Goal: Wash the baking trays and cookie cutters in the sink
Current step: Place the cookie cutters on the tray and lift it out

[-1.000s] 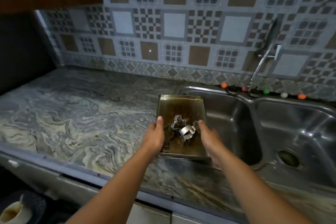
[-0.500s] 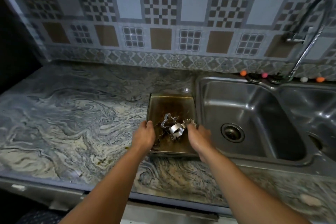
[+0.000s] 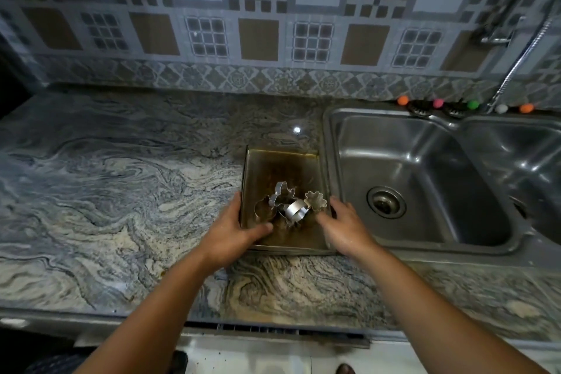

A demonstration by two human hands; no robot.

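A stained metal baking tray (image 3: pixel 282 167) lies on the marble counter, its right side against the sink's left rim. Several metal cookie cutters (image 3: pixel 293 205) are heaped in its near half, among them a flower-shaped one (image 3: pixel 315 200). My left hand (image 3: pixel 232 232) grips the tray's near left edge, thumb inside the tray and fingers along the outside. My right hand (image 3: pixel 343 226) holds the near right edge, thumb beside the cutters and fingers over the rim. The sink's left basin (image 3: pixel 425 167) is bare steel with a round drain (image 3: pixel 386 202).
A second basin (image 3: pixel 522 155) lies to the right. A flexible tap hose (image 3: pixel 516 64) rises at the back right, with small coloured balls (image 3: pixel 437 103) along the sink's back ledge. The marble counter (image 3: pixel 121 191) stretches left. Patterned wall tiles stand behind.
The tray with the cutters has moved left and down, from over the sink's edge onto the counter beside it. Both hands stayed on its near edges.
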